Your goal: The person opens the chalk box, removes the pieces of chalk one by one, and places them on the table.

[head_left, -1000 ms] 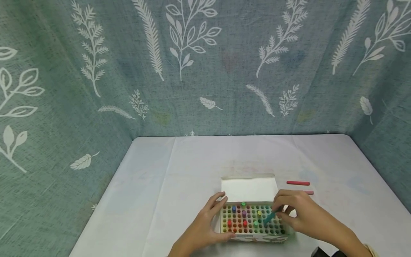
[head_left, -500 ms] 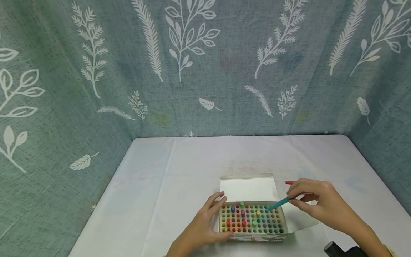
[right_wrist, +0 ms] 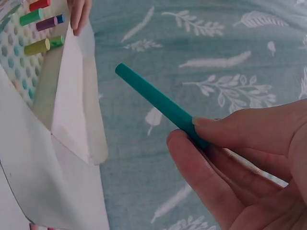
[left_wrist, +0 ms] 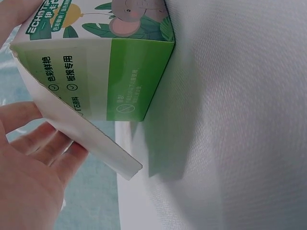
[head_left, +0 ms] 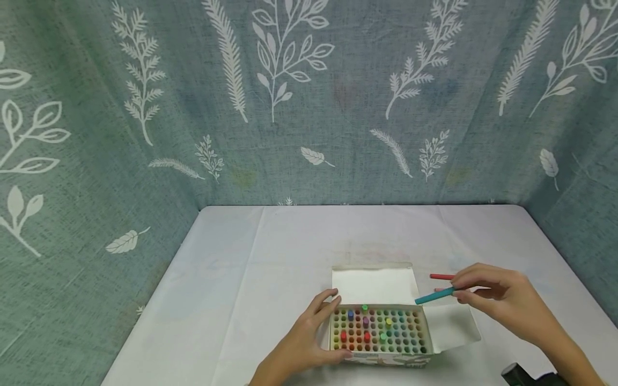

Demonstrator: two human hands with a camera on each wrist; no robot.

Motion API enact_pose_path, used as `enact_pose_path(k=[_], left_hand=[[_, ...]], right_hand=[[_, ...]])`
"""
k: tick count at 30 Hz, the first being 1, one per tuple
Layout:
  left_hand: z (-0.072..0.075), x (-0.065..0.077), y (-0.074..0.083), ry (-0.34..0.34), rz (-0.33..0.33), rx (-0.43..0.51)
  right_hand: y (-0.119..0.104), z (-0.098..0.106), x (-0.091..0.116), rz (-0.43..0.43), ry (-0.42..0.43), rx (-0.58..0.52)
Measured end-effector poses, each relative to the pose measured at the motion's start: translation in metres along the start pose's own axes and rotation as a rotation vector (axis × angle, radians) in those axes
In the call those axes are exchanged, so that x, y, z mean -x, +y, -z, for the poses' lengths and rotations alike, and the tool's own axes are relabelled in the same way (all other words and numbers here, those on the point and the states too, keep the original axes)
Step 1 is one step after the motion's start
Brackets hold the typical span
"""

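Observation:
In the head view my right hand pinches a teal chalk stick by one end, just beyond the back right corner of the chalk box. The right wrist view shows the teal stick slanting out between thumb and fingers. My left hand grips the box's left end, thumb at the front edge and fingers at the back corner. Inside the box is a grid of holes; several chalk sticks stand in them, among them a yellow stick and a blue stick.
The white lid lies folded back, and a side flap spreads out to the right. A red chalk stick lies on the white cloth, partly behind my right hand. A black object shows at the bottom right.
The right hand has drawn the teal chalk stick up out of the grid, then moved it back and right, off the holes. The left hand keeps its place on the box.

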State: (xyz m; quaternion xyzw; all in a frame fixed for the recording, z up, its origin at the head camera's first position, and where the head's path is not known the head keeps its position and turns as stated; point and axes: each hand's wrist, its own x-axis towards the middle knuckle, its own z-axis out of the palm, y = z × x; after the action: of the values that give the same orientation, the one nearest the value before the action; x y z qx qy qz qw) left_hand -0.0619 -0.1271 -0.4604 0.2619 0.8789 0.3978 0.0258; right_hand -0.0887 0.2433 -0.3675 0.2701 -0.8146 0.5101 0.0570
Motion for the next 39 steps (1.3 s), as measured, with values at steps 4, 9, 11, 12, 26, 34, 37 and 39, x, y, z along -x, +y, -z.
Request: enact_pose_path(k=[4,9,11,12,26,34,37,39], left_hand=[[0.000,0.000,0.000,0.003,-0.004,0.004],[-0.001,0.000,-0.001,0.005,-0.005,0.017],[-0.001,0.000,-0.001,0.003,-0.007,0.022],[-0.001,0.000,-0.002,0.002,-0.007,0.023],[-0.001,-0.001,-0.002,-0.001,-0.011,0.027],[-0.001,-0.001,-0.002,0.001,-0.013,0.027],[-0.001,-0.001,-0.003,-0.001,-0.009,0.035],[-0.001,-0.001,-0.003,-0.004,-0.007,0.041]], right_hand=[[0.003,0.004,0.001,-0.043,0.022,-0.007],[0.008,0.006,0.003,-0.099,0.051,0.012],[0.010,0.007,0.005,-0.131,0.060,0.001],[0.012,0.007,0.006,-0.143,0.064,-0.006],[0.036,0.009,0.016,-0.302,0.104,-0.040],[0.053,0.010,0.025,-0.370,0.126,-0.111],[0.060,0.009,0.028,-0.388,0.139,-0.134],[0.065,0.009,0.030,-0.399,0.144,-0.157]])
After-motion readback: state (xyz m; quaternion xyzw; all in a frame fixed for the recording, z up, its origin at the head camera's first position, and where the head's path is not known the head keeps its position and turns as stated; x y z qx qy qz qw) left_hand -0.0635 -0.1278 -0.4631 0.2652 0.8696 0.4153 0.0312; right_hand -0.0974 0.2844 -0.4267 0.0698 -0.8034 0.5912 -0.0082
